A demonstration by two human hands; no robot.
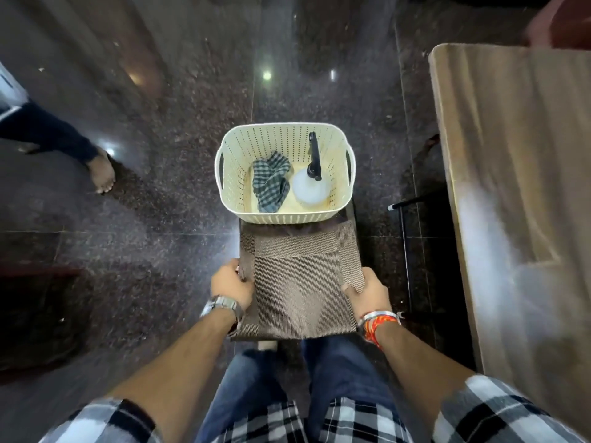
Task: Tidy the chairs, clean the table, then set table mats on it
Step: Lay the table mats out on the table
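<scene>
A stack of brown woven table mats (pixel 299 282) lies in front of me, over what seems a low seat that I cannot make out. My left hand (pixel 231 284) grips the stack's left edge and my right hand (pixel 367 290) grips its right edge. On the far end of the mats stands a cream plastic basket (pixel 284 131). Inside it lie a dark checked cloth (pixel 270 182) and a white spray bottle (pixel 311 187) with a black trigger head. The wooden table (pixel 518 174) runs along the right side.
Dark polished stone floor all around. Another person's bare foot (pixel 102 174) and trouser leg are at the left. Thin black metal legs (pixel 404 251) stand between the mats and the table. A dark low object sits at the lower left.
</scene>
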